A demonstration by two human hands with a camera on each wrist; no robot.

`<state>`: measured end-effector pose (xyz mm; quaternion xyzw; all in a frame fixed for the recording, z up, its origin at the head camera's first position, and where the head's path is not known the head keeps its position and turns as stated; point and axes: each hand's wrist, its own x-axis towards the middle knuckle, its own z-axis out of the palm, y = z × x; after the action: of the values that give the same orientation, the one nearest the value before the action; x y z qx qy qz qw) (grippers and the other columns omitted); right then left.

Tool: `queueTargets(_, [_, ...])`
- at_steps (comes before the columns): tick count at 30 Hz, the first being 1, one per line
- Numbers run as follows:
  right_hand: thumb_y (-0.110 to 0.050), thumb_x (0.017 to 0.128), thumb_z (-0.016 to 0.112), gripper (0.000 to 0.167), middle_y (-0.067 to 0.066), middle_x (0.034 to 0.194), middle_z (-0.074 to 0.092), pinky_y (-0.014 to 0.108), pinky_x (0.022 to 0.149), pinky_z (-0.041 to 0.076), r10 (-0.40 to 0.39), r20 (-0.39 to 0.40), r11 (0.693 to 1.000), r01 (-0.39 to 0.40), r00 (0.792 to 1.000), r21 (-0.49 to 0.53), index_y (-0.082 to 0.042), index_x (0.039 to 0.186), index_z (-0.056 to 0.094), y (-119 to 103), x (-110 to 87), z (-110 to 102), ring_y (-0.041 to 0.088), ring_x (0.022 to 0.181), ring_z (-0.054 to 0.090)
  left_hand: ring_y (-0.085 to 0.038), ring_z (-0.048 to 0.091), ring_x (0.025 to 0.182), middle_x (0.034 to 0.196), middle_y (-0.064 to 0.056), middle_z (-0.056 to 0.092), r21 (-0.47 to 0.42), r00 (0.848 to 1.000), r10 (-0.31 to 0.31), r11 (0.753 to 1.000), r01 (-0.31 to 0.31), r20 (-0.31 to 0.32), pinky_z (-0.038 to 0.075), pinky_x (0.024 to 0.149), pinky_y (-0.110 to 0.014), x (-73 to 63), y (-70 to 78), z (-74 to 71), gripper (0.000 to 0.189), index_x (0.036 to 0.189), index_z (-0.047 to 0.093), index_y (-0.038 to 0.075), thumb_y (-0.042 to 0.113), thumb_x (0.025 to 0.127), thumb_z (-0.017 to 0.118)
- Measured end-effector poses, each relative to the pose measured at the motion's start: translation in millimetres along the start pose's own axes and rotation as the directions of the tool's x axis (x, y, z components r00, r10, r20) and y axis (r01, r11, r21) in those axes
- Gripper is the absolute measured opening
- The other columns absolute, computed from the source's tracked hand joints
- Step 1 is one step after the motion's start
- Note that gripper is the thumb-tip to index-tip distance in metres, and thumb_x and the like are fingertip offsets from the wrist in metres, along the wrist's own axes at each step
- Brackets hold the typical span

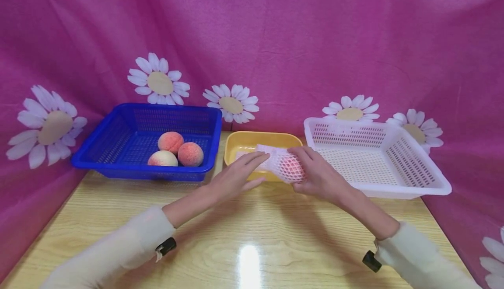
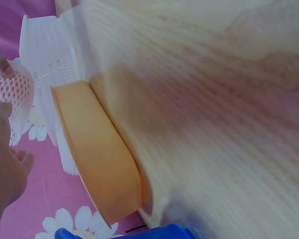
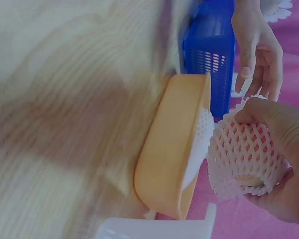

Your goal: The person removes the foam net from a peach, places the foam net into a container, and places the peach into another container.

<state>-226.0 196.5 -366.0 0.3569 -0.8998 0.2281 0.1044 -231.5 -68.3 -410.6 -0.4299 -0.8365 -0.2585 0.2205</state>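
Observation:
My right hand grips a peach in a white foam net sleeve, held above the front of the yellow tub. In the right wrist view the thumb and fingers wrap around the netted peach, and the mesh spreads over its pink skin. The loose end of the sleeve points toward my left hand. That hand has its fingers extended and its thumb apart, close by the sleeve's end; whether a fingertip touches it I cannot tell. More white foam netting lies inside the tub.
On the left stands a blue basket with a peach, another peach and a paler one. To the right is a white basket. A pink flowered cloth hangs behind the wooden table.

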Motion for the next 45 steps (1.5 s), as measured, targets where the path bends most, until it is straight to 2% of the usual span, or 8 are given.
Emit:
queueTargets(4, [-0.006, 0.065, 0.087, 0.082, 0.015, 0.125, 0.056, 0.045, 0.091, 0.052, -0.004, 0.020, 1.000, 0.004, 1.000, -0.006, -0.003, 0.137, 0.048, -1.4, -3.6, 7.7, 0.028, 0.109, 0.055, -0.027, 0.054, 0.125, 0.135, -0.015, 0.057, -0.029, 1.000, -0.030, 0.999, 0.030, 0.009, 0.044, 0.105, -0.036, -7.2, 1.7, 1.9, 0.058, 0.140, 0.053, 0.002, 0.021, 0.090, 0.077])
queueTargets(13, [-0.011, 0.066, 0.087, 0.080, 0.014, 0.132, 0.052, 0.044, 0.096, 0.050, -0.044, 0.085, 0.999, 0.046, 0.995, -0.021, -0.005, 0.137, 0.050, -6.3, -10.2, 22.6, 0.028, 0.117, 0.053, -0.025, 0.056, 0.123, 0.134, -0.015, 0.057, -0.069, 0.990, -0.089, 0.993, 0.097, 0.108, 0.048, 0.101, -0.034, -23.2, 4.1, 5.6, 0.063, 0.142, 0.049, 0.000, 0.023, 0.090, 0.076])
queueTargets(23, [-0.012, 0.061, 0.090, 0.083, 0.013, 0.130, 0.055, 0.047, 0.095, 0.050, -0.089, 0.084, 0.995, 0.093, 0.992, -0.043, -0.007, 0.134, 0.052, -7.5, -14.3, 42.1, 0.030, 0.114, 0.056, -0.026, 0.057, 0.122, 0.134, -0.014, 0.057, -0.078, 0.975, -0.158, 0.982, 0.171, 0.153, 0.050, 0.097, -0.037, -34.0, 4.3, 10.4, 0.067, 0.144, 0.048, 0.004, 0.025, 0.088, 0.079])
queueTargets(31, [-0.015, 0.061, 0.090, 0.082, 0.014, 0.129, 0.055, 0.046, 0.096, 0.049, -0.138, 0.086, 0.989, 0.142, 0.987, -0.042, -0.006, 0.134, 0.053, -4.3, -16.8, 57.2, 0.030, 0.113, 0.056, -0.027, 0.059, 0.119, 0.131, -0.013, 0.058, -0.104, 0.976, -0.147, 0.981, 0.165, 0.164, 0.052, 0.096, -0.039, -44.3, 2.2, 18.1, 0.063, 0.140, 0.050, 0.005, 0.023, 0.087, 0.080])
queueTargets(40, [-0.015, 0.064, 0.088, 0.080, 0.009, 0.133, 0.053, 0.044, 0.092, 0.052, -0.108, 0.120, 0.993, 0.112, 0.987, -0.029, -0.012, 0.135, 0.052, -1.8, -18.8, 68.5, 0.025, 0.117, 0.054, -0.025, 0.058, 0.120, 0.133, -0.012, 0.057, -0.104, 0.953, -0.201, 0.968, 0.229, 0.227, 0.051, 0.097, -0.040, -48.8, 1.1, 21.8, 0.067, 0.144, 0.048, 0.004, 0.027, 0.089, 0.078])
queueTargets(45, [-0.014, 0.064, 0.088, 0.079, 0.011, 0.133, 0.053, 0.043, 0.093, 0.052, -0.105, 0.124, 0.994, 0.109, 0.987, -0.026, -0.011, 0.135, 0.053, 0.8, -19.1, 73.1, 0.026, 0.117, 0.054, -0.025, 0.058, 0.119, 0.131, -0.011, 0.057, -0.128, 0.950, -0.198, 0.964, 0.233, 0.240, 0.050, 0.097, -0.041, -50.6, 1.8, 22.8, 0.066, 0.144, 0.048, 0.006, 0.026, 0.089, 0.077])
